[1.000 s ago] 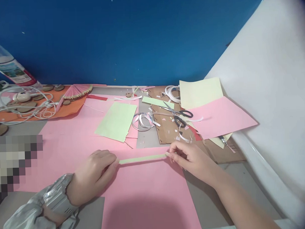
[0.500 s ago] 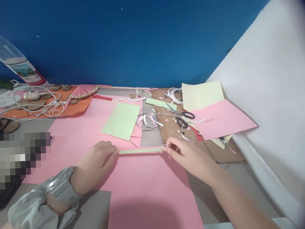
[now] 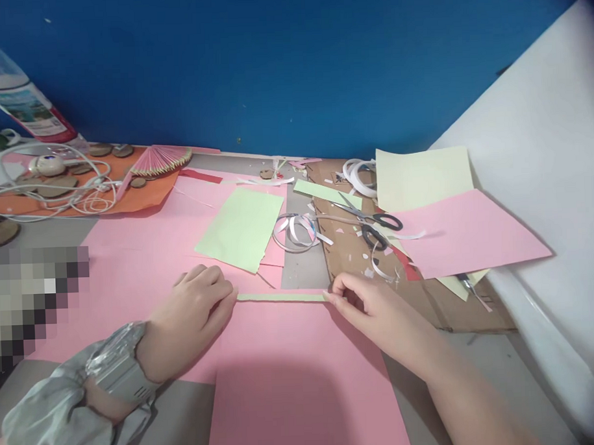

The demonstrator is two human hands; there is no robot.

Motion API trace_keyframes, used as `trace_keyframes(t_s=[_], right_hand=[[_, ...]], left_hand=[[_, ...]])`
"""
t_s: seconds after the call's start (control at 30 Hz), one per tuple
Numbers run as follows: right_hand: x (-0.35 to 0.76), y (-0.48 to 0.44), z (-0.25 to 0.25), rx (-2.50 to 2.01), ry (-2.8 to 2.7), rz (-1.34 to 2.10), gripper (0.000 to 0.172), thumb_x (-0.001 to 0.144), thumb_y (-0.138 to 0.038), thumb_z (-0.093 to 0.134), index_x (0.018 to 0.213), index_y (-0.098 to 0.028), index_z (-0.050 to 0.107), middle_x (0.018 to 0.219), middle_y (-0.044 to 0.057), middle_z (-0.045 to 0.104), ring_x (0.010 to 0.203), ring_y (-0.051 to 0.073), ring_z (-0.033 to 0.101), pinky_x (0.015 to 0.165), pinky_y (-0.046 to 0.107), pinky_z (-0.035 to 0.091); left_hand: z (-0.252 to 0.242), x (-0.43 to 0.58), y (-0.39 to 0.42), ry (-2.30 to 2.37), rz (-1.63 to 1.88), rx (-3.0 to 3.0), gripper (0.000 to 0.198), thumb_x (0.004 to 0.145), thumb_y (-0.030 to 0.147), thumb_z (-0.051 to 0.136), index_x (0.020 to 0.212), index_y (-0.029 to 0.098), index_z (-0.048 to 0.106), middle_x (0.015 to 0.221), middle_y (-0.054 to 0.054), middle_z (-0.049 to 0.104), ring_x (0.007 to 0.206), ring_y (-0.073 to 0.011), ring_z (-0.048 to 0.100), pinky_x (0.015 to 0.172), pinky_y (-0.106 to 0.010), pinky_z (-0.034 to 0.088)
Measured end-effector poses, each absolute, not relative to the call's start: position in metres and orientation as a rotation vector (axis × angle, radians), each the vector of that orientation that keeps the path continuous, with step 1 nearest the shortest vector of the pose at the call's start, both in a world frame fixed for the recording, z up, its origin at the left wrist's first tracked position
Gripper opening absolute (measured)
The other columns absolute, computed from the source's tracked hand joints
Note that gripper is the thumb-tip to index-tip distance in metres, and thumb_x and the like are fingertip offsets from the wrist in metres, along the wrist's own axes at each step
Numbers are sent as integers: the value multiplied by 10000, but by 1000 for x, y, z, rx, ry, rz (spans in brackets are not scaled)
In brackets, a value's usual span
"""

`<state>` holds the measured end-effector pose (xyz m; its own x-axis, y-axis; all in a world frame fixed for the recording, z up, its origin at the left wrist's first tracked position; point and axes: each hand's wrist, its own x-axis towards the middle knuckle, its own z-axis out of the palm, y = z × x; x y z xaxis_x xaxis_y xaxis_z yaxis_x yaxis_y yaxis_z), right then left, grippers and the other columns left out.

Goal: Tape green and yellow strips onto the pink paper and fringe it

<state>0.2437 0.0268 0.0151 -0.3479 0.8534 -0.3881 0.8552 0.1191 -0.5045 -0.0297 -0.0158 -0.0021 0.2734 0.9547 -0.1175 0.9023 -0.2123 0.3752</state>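
Pinching between fingers point(image 3: 225, 292) narrow pale-green paper strip point(image 3: 281, 298), with long axis 9-to-3 o'clock, by left hand point(image 3: 192, 317) at 9, right hand point(image 3: 367, 306) at 3.

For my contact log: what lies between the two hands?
In the head view, a narrow green strip spans from left hand to right hand, over pink paper.

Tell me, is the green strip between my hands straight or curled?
Straight: the green strip shows no curl between left hand and right hand.
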Motion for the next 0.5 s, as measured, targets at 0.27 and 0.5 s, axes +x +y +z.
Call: trace_keyframes(t_s=[0.27,0.5], right_hand=[[241,27,12,1807,2356,-971,271,915,-417,395,713,-236,384,655,-62,490,537,105,408,483,213,281],[239,27,11,1815,2379,-903,257,916,-387,407,711,-234,382,666,-56,505,538,102,431,487,216,302]], left_hand=[[-5,-27,-15,1704,161,2207,293,909,210,329,640,180,440,711,-8,434,694,-167,395,674,-348,348],[-6,-28,-16,1717,126,2235,277,896,178,337,648,183,461,725,-16,457,698,-175,404,671,-356,343]])
